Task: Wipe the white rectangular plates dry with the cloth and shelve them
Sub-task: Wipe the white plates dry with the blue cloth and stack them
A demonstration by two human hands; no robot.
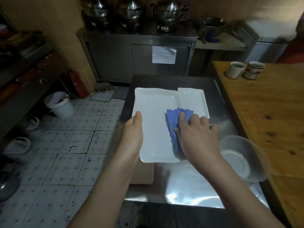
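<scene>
A white mug (235,70) and a patterned mug (254,70) stand together on the wooden counter (263,112). A clear bowl (259,162) sits on the steel counter (189,183). A white bucket (60,105) stands on the tiled floor (74,145).

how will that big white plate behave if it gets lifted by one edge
Probably stiff and fairly heavy: the big white plate looks like glazed ceramic. Likely slippery: its surface is glossy. Could break if dropped on the steel table.
</scene>
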